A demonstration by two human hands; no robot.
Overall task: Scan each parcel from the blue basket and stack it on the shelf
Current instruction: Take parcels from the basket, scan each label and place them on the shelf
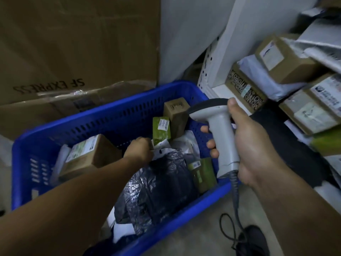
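Observation:
The blue basket [96,115] stands on the floor and holds several parcels: brown boxes, green packets, white mailers and a black plastic bag [156,191]. My left hand [140,150] reaches into the basket's middle and pinches the edge of a white mailer [166,146] just below a green packet [161,130]. My right hand [252,145] grips the handle of a grey barcode scanner [219,126], whose head points down into the basket. The white shelf [221,71] to the right carries stacked parcels.
Large cardboard boxes [73,43] stand behind the basket at the left. The shelf's brown boxes [284,60] and grey mailers crowd the right side. The scanner's coiled cable [235,209] hangs to the floor beside a dark shoe [252,239].

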